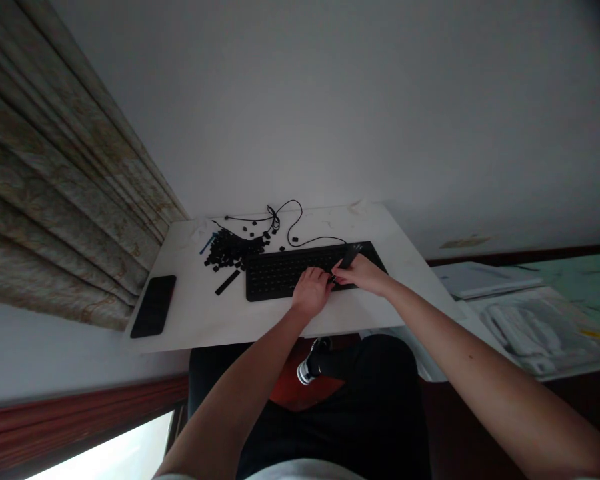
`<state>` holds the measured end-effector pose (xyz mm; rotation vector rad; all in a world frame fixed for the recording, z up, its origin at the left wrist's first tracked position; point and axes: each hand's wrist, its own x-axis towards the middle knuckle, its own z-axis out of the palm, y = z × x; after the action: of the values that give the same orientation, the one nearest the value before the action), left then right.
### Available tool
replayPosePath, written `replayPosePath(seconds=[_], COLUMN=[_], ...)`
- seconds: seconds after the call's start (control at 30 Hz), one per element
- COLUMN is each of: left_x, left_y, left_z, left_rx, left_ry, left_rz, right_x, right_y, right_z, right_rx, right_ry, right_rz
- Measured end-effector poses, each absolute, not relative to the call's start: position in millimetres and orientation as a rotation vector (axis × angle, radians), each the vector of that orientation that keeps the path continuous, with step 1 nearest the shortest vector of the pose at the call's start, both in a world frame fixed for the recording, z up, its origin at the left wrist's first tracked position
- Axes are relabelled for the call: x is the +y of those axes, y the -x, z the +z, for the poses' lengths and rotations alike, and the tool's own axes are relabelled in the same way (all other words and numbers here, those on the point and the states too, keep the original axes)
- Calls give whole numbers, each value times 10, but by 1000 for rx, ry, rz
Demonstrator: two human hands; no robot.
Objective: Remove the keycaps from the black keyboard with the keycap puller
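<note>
A black keyboard (pixel 275 275) lies slightly angled on a white table. My left hand (pixel 312 291) rests over its lower middle edge, fingers lying across the board close to my right fingertips. Over the right part of the keyboard, my right hand (pixel 360 272) is closed round a black-handled tool (pixel 349 256). The tool slants, its thin tip pointing down at the board between my two hands; its exact kind is too dark to make out. Left of the keyboard, loose black keycaps (pixel 230 249) form a heap, with several scattered around it.
A black cable (pixel 300 208) loops behind the keyboard. A blue stick-like tool (pixel 207 244) lies beside the heap, and a long black bar (pixel 227 283) in front of it. A dark phone (pixel 154 305) sits near the table's left edge. Curtains (pixel 70 180) hang at left.
</note>
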<state>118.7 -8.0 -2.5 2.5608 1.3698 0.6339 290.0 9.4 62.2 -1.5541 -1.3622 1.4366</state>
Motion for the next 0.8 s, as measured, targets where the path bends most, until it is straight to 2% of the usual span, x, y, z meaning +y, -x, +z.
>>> replayPosePath(seconds=[0.17, 0.43, 0.67, 0.8], left_x=[-85, -52, -53, -54], left_y=[-1186, -1200, -1210, -1192], left_z=[-6, -29, -21, -9], left_rx=[1357, 1381, 1400, 1420], left_ry=[-2555, -2575, -2573, -2492], left_rz=[649, 607, 561, 637], right_x=[92, 42, 311, 417], right_y=[-2849, -2729, -2661, -2712], right_z=[583, 679, 1293, 1473], right_rx=[-1473, -1970, -1930, -1775], right_ry=[1554, 1632, 1673, 1633], right_rz=[1300, 810, 727, 864])
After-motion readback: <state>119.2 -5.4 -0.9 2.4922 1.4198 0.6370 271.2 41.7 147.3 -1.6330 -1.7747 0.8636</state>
